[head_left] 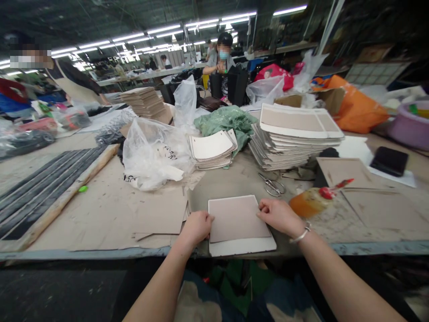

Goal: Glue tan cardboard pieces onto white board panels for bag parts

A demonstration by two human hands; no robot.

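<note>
Cardboard, thin, pinkish grey and cut with four sides, is lying right in front of us, close to the near edge of the wide tan table. It is resting on a flat white panel with rounded corners, which is peeking out most along the bottom. Our left hand is touching the left side, its fingers curling in narrow and holding the edge. Our right hand is doing the same on the right side, thumb and finger pinching close together. We are wearing a thin silver bracelet on that wrist. Just past that hand, shiny metal scissors are lying on the table, and an orange bottle with a red top is sitting near it, looking blurry. Farther back, we are seeing a big stack of white and grey panels and a smaller stack of cream panels, with crumpled green plastic sitting behind the smaller one.
</note>
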